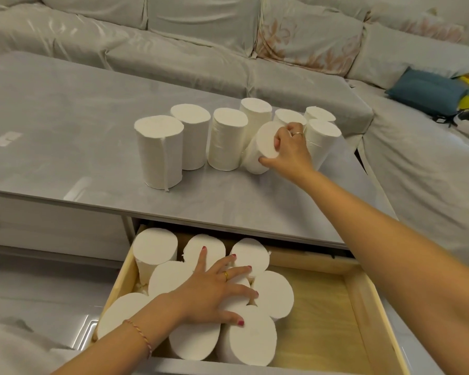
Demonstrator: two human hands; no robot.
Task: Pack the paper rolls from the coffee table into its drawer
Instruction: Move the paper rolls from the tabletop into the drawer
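Several white paper rolls stand on the grey coffee table, the nearest one at the left of the group. My right hand grips a tilted roll in the middle of that group, fingers over its top end and thumb below. The wooden drawer is pulled out below the table edge. Several rolls stand upright in its left half, such as one at the back left. My left hand lies flat with spread fingers on top of the packed rolls.
The right half of the drawer shows bare wooden floor. A grey covered sofa runs behind and to the right of the table, with a blue cushion on it. A second, shut drawer front sits at the left.
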